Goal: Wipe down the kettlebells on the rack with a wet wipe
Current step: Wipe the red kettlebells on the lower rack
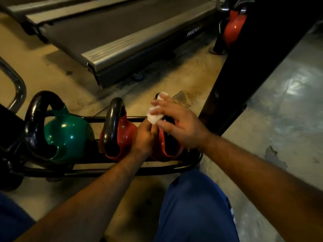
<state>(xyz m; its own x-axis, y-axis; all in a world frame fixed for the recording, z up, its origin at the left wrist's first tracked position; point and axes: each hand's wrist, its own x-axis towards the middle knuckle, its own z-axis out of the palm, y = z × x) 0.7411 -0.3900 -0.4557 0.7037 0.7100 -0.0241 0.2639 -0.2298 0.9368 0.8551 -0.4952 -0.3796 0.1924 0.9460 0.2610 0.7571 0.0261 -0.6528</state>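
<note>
Where both hands [145, 135] meet: wipe [154, 117] atop rack-end kettlebell [167, 147].

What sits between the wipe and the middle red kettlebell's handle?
Nothing visible. The wipe is at the right red kettlebell, held in the right hand and pinched by the left hand. The middle red kettlebell stands beside it, its black handle uncovered.
</note>
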